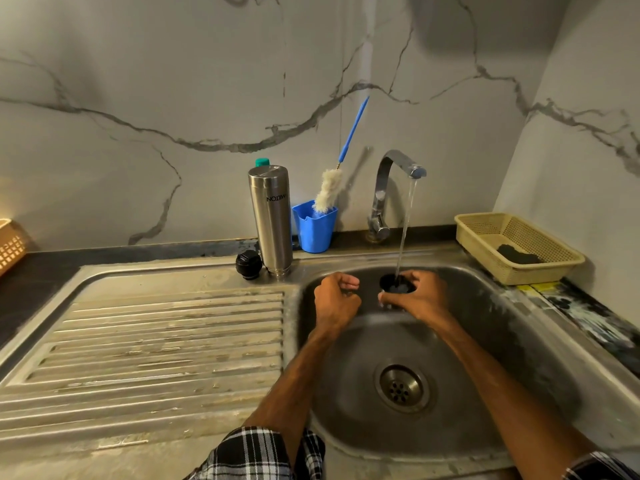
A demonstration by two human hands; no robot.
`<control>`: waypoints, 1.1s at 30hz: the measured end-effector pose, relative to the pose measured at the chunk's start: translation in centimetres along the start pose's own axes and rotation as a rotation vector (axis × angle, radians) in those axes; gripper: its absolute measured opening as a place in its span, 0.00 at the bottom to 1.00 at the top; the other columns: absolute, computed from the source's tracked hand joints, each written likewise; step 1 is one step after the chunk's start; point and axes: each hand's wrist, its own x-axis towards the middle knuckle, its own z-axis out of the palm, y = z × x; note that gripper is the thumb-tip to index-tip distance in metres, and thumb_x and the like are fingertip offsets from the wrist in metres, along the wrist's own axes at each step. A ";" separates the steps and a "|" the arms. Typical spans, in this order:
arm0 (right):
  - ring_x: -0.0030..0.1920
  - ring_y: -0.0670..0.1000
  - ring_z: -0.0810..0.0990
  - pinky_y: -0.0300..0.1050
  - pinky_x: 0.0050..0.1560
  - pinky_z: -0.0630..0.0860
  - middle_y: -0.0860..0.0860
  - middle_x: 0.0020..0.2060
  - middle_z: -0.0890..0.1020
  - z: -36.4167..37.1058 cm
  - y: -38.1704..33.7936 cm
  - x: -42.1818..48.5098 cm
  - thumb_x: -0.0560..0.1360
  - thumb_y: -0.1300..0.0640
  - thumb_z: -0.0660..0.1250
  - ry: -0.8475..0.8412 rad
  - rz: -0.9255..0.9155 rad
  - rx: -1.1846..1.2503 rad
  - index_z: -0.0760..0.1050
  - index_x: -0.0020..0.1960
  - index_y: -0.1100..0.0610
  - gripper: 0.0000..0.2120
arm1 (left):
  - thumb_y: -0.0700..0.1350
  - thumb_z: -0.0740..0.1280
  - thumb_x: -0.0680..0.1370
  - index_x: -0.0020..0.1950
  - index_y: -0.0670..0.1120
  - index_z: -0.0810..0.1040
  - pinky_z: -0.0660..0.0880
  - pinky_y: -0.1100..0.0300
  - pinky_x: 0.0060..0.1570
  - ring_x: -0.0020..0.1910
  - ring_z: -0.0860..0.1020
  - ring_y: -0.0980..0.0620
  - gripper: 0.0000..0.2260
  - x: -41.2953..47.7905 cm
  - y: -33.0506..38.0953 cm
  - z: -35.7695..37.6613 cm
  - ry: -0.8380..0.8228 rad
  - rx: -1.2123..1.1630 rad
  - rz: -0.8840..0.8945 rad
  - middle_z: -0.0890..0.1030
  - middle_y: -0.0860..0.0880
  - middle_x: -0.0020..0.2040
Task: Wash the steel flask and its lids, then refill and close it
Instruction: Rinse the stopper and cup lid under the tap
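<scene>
steel flask (pixel 272 220) stands upside down on the sink ledge (pixel 194 271), likely to drain, black stopper (pixel 248 265) just left of it. left hand (pixel 336 294) hovers, fingers curled, seemingly on nothing. right hand (pixel 420 296) clamps the black cup lid (pixel 394 284) mouth-up under the tap (pixel 398 174) stream, rinsing it.

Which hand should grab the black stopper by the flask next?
Left hand: nearer the stopper, curled, seemingly empty. Right hand grips the black cap under the running tap.

Fingers (pixel 420 277) of the right hand (pixel 417 297) hide most of the dark lid (pixel 394 285); the left edge crops a basket (pixel 10 245).
</scene>
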 end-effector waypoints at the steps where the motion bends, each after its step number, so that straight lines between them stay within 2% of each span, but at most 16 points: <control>1: 0.51 0.49 0.81 0.44 0.53 0.80 0.50 0.53 0.82 0.0 0.0 0.0 0.62 0.56 0.83 0.030 -0.016 0.024 0.77 0.60 0.56 0.29 | 0.29 0.70 0.72 0.53 0.47 0.80 0.81 0.62 0.48 0.48 0.81 0.57 0.15 0.0 0.0 0.0 -0.002 0.000 -0.003 0.82 0.52 0.50; 2: 0.52 0.49 0.81 0.46 0.55 0.80 0.50 0.52 0.82 -0.1 -0.1 0.0 0.62 0.56 0.84 0.036 -0.021 0.043 0.77 0.61 0.56 0.30 | 0.29 0.70 0.73 0.54 0.47 0.80 0.80 0.64 0.47 0.48 0.80 0.57 0.15 0.0 0.0 0.0 0.001 -0.001 -0.008 0.82 0.52 0.51; 5: 0.48 0.48 0.82 0.43 0.52 0.80 0.49 0.50 0.83 -0.2 -0.2 -0.1 0.61 0.57 0.84 -0.040 0.014 -0.003 0.79 0.56 0.56 0.26 | 0.31 0.70 0.74 0.55 0.46 0.80 0.77 0.70 0.41 0.47 0.80 0.56 0.15 0.0 0.0 0.0 0.007 -0.033 -0.006 0.82 0.51 0.50; 6: 0.48 0.47 0.81 0.42 0.52 0.79 0.48 0.48 0.82 -0.3 -0.2 -0.1 0.61 0.56 0.84 -0.013 0.006 -0.014 0.79 0.56 0.56 0.26 | 0.31 0.70 0.74 0.54 0.46 0.80 0.76 0.71 0.40 0.47 0.80 0.56 0.14 0.0 0.1 0.0 0.005 -0.030 -0.004 0.82 0.51 0.50; 8: 0.48 0.48 0.81 0.41 0.50 0.78 0.47 0.47 0.81 -0.4 -0.5 -0.2 0.61 0.53 0.84 0.057 -0.010 0.020 0.79 0.56 0.54 0.27 | 0.31 0.70 0.74 0.54 0.47 0.80 0.76 0.71 0.40 0.47 0.81 0.57 0.14 0.0 0.0 0.0 0.004 -0.022 -0.002 0.82 0.51 0.50; 9: 0.47 0.49 0.82 0.42 0.48 0.79 0.48 0.46 0.82 -0.3 -0.5 -0.2 0.62 0.53 0.84 0.034 0.019 0.055 0.79 0.55 0.54 0.25 | 0.31 0.70 0.74 0.54 0.47 0.80 0.77 0.70 0.42 0.47 0.81 0.57 0.14 0.1 -0.1 0.0 -0.001 -0.025 0.000 0.82 0.51 0.50; 11: 0.44 0.53 0.86 0.50 0.47 0.84 0.54 0.45 0.86 -0.1 0.0 -0.4 0.64 0.53 0.82 -0.123 0.150 0.216 0.81 0.52 0.60 0.21 | 0.33 0.69 0.76 0.54 0.47 0.80 0.78 0.68 0.44 0.47 0.81 0.57 0.11 0.1 -0.4 0.3 -0.015 -0.035 0.012 0.82 0.52 0.49; 14: 0.47 0.57 0.87 0.58 0.53 0.83 0.60 0.45 0.87 0.0 -0.1 -0.8 0.66 0.51 0.81 -0.359 0.313 0.478 0.82 0.54 0.65 0.24 | 0.40 0.69 0.80 0.52 0.48 0.82 0.75 0.72 0.42 0.44 0.81 0.61 0.05 0.3 -0.5 0.6 0.024 -0.078 0.058 0.83 0.54 0.46; 16: 0.51 0.60 0.86 0.56 0.54 0.82 0.62 0.49 0.86 0.1 -0.8 -1.0 0.68 0.49 0.79 -0.482 0.361 0.576 0.80 0.59 0.63 0.26 | 0.44 0.67 0.82 0.52 0.48 0.82 0.74 0.72 0.44 0.44 0.81 0.63 0.05 0.5 -0.3 0.6 0.043 -0.104 0.091 0.83 0.54 0.45; 19: 0.53 0.65 0.84 0.55 0.51 0.83 0.66 0.53 0.83 0.2 -1.6 -1.3 0.74 0.48 0.74 -0.582 0.448 0.742 0.76 0.63 0.62 0.23 | 0.47 0.64 0.84 0.53 0.48 0.83 0.77 0.66 0.51 0.47 0.81 0.61 0.08 0.2 0.1 0.4 0.034 -0.157 0.106 0.84 0.52 0.49; 21: 0.51 0.65 0.85 0.53 0.49 0.84 0.68 0.54 0.83 0.2 -1.7 -1.5 0.77 0.45 0.70 -0.598 0.494 0.776 0.75 0.63 0.63 0.24 | 0.48 0.62 0.85 0.52 0.50 0.83 0.77 0.66 0.50 0.47 0.82 0.62 0.10 0.0 0.3 0.2 0.032 -0.225 0.114 0.85 0.52 0.48; 24: 0.44 0.61 0.86 0.46 0.39 0.85 0.68 0.53 0.83 0.3 -1.4 -1.4 0.80 0.40 0.61 -0.600 0.545 0.809 0.76 0.63 0.67 0.30 | 0.49 0.60 0.86 0.50 0.49 0.83 0.78 0.61 0.54 0.48 0.82 0.60 0.12 -0.2 0.4 0.0 0.018 -0.257 0.127 0.85 0.52 0.47; 27: 0.41 0.59 0.86 0.43 0.32 0.83 0.67 0.53 0.83 0.3 -1.2 -1.2 0.80 0.38 0.60 -0.622 0.582 0.841 0.76 0.64 0.70 0.34 | 0.49 0.60 0.85 0.51 0.51 0.82 0.78 0.61 0.55 0.50 0.83 0.58 0.12 -0.3 0.6 0.0 -0.004 -0.260 0.125 0.85 0.53 0.49; 29: 0.45 0.61 0.86 0.46 0.35 0.84 0.67 0.54 0.83 0.3 -1.1 -1.2 0.79 0.39 0.62 -0.620 0.574 0.851 0.75 0.64 0.68 0.32 | 0.48 0.61 0.85 0.48 0.55 0.80 0.76 0.66 0.50 0.48 0.81 0.61 0.10 -0.6 1.0 0.0 0.008 -0.253 0.120 0.83 0.56 0.46; 30: 0.49 0.63 0.86 0.49 0.40 0.85 0.68 0.55 0.82 0.4 -1.1 -1.2 0.78 0.40 0.65 -0.620 0.565 0.856 0.75 0.64 0.67 0.31 | 0.47 0.61 0.85 0.48 0.56 0.79 0.75 0.69 0.48 0.47 0.80 0.63 0.10 -0.7 1.1 0.0 0.023 -0.243 0.121 0.82 0.58 0.46; 33: 0.54 0.66 0.84 0.57 0.56 0.81 0.67 0.54 0.83 0.4 -1.3 -1.3 0.73 0.48 0.75 -0.601 0.484 0.834 0.75 0.63 0.64 0.26 | 0.46 0.62 0.85 0.51 0.52 0.81 0.76 0.73 0.45 0.45 0.80 0.64 0.09 -0.5 0.7 0.0 0.034 -0.211 0.121 0.82 0.56 0.47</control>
